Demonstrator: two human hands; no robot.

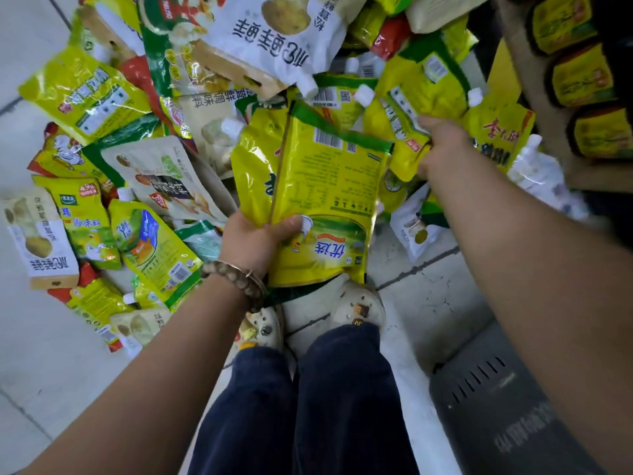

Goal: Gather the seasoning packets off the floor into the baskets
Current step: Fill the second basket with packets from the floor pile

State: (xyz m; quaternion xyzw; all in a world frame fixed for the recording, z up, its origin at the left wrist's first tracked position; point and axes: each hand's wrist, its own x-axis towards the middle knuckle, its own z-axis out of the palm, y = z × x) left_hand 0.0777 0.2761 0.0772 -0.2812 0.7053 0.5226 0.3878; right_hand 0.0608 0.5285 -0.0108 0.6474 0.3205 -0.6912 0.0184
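Gripping two yellow packets (329, 186) in the left hand (255, 240). Pinching a spouted pouch (416, 97) with the right hand (442, 149), over the pile (154, 180).

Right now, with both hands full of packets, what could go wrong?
Left hand holds the stacked yellow packets by the lower edge only; the glossy stack may fan out and slip. Right hand grips a spouted pouch at one edge; it may drop. Floor packets lie close to the shoes; a step could crush one.
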